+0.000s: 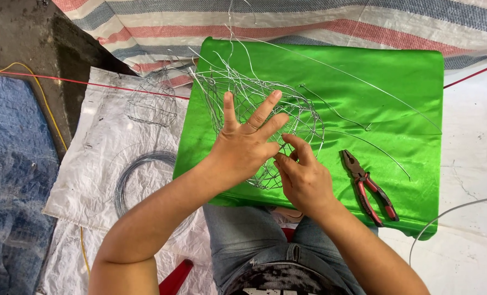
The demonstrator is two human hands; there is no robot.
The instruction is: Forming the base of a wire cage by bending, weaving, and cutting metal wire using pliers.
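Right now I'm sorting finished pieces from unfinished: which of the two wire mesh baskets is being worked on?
The wire basket on the green cloth, under both the left hand and right hand. The other basket lies untouched on the white sheet, left of the cloth.

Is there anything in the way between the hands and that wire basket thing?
No, nothing visible. Both hands are already on the wire basket. The left hand is spread flat over its mesh, and the right hand pinches the wires at its near edge. The pliers lie off to the right on the green cloth.
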